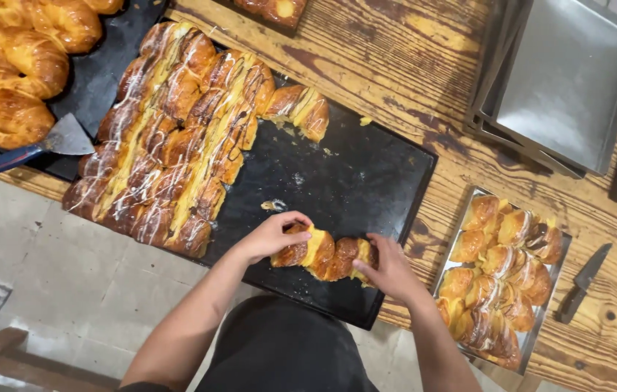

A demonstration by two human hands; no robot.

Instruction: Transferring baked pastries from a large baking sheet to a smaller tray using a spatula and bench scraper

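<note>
A short strip of glazed, custard-filled buns (pixel 325 255) lies at the near edge of a black baking tray (pixel 366 181). My left hand (pixel 272 234) grips the strip's left end. My right hand (pixel 388 268) grips its right end. A large block of the same joined buns (pixel 170 138), striped with white icing, covers the tray's left half. One bun pair (pixel 301 107) sticks out from the block at the tray's far side.
A small metal tray (pixel 468 210) of separated buns (pixel 501 276) sits to the right, with a knife (pixel 583 282) beside it. Empty steel trays (pixel 562 80) are stacked at the far right. Golden braided breads (pixel 14 65) and a blue-handled scraper (pixel 36 147) lie on another dark tray at left.
</note>
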